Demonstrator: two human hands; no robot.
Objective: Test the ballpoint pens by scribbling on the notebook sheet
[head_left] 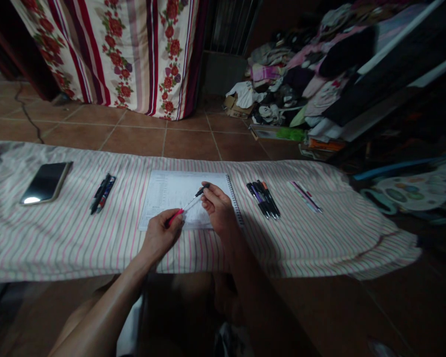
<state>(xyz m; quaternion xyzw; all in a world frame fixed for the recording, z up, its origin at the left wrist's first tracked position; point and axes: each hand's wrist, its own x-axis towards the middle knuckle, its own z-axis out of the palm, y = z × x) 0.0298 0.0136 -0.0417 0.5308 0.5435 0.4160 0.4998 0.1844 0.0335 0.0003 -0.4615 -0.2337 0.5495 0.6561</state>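
Slim red-and-black plastic pen is at frame centre, held in the air just above the white spiral-bound paper notebook. Left hand is clamped on the red end and right hand pinches the black tip, so both hands are closed on the one pen.

Looks like the ends are being worked apart. To do it well:
- Pull straight along the barrel with no bending, since the body is thin.
- Stay low over the notebook so any loose part lands on paper.

Notebook lies on the pink-striped cloth. Also on the cloth:
- Right of centre: bunch of dark pens, then white pens.
- Left: pair of dark pens.
- Far left: black smartphone.
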